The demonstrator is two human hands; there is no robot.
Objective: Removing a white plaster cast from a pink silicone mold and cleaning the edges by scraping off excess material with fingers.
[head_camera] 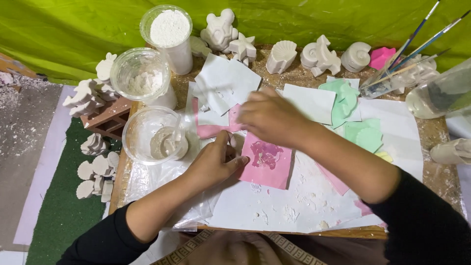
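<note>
Black sleeves are coming up from the bottom edge, and both bare hands are meeting over a pink mould lying flat on the white paper that is covering the desk. Starting at the left, plaster figures are lying on the green mat beside the desk, and three clear tubs are standing in a column: one holding white powder, one dusted with leftover powder, and the nearest holding grey wet mix. The left hand is resting just beside that tub, its fingers curling together and pinching the mould's left edge, thumb pointing up. Holding that edge down firmly looks sensible, since the soft sheet would otherwise be sliding on the paper. The right hand is arching over the top of the mould with fingers bent downward; the fingertips are hidden, so whether they are pinching or only pressing is impossible to tell. Peeling gently and evenly would probably be keeping the cast from cracking. Further right, green moulds are lying on white squares, finished shell and animal casts are lining the back, and brushes are leaning in a glass.
</note>
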